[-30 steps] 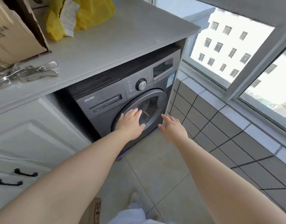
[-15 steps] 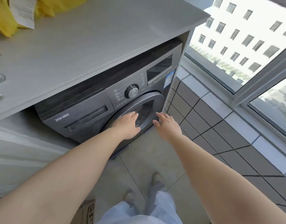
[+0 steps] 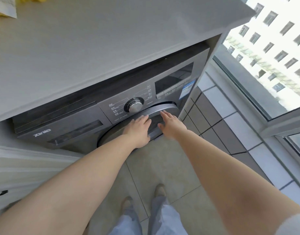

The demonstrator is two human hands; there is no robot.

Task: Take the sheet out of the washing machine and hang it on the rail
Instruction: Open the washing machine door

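A dark grey front-loading washing machine (image 3: 74, 126) stands under a grey countertop. Its round door (image 3: 164, 109) is closed. My left hand (image 3: 139, 130) lies flat on the door's left part with straight fingers. My right hand (image 3: 171, 123) reaches over the door's right side, fingers straight, fingertips at the door's upper rim. Whether it touches the door I cannot tell. The sheet is hidden inside the drum. No rail is in view.
The countertop (image 3: 112, 39) overhangs the machine. A white cabinet (image 3: 18, 170) stands to the left. A tiled low wall (image 3: 218, 126) and a window (image 3: 267, 53) run along the right. My feet stand on the tiled floor (image 3: 162, 163) before the machine.
I have come closer to the machine and look more steeply down. Both hands have moved up the door, the right one from beside it to over its right side.
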